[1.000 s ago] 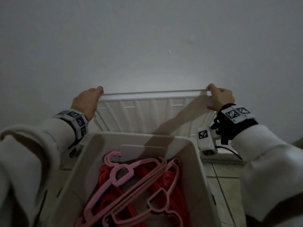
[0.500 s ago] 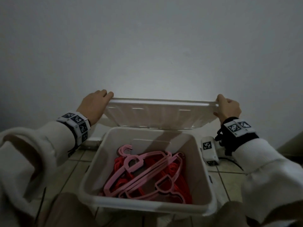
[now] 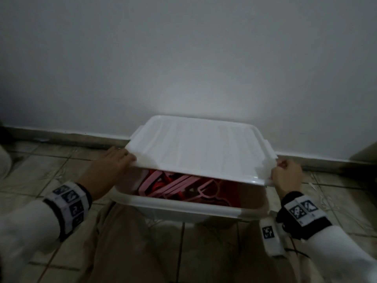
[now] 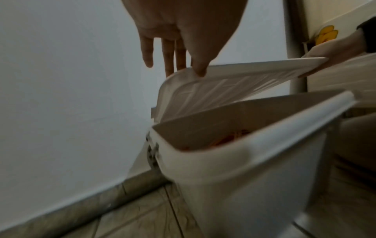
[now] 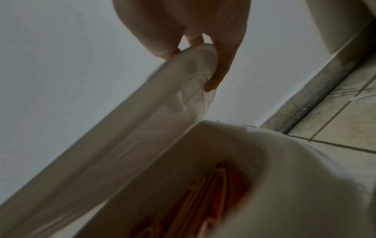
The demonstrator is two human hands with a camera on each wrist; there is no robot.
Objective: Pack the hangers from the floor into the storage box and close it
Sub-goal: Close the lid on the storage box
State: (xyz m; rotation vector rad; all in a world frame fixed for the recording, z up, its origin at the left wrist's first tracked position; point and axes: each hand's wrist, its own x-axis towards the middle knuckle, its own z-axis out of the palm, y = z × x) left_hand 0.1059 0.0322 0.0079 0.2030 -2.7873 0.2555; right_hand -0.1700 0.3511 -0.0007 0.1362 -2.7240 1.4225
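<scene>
The white storage box (image 3: 183, 207) stands on the floor against the wall, with pink and red hangers (image 3: 179, 185) piled inside. Its white lid (image 3: 195, 146) lies tilted over the box, back edge down and front edge raised a hand's width above the rim. My left hand (image 3: 130, 160) holds the lid's front left corner; in the left wrist view the thumb is under the lid (image 4: 234, 77) and the straight fingers (image 4: 168, 64) go over it. My right hand (image 3: 279, 170) grips the front right corner, fingers curled round the lid's edge (image 5: 195, 61). The hangers (image 5: 203, 201) show below.
A plain wall and a dark baseboard (image 3: 61, 135) run right behind the box. Tiled floor (image 3: 51, 170) spreads to both sides. My knees in beige trousers (image 3: 126, 242) are just in front of the box. A dark piece of furniture (image 3: 365, 154) stands at the right edge.
The lid has swung from upright down over the box, and both hands came down and toward me with it. The head view has pulled back from the box.
</scene>
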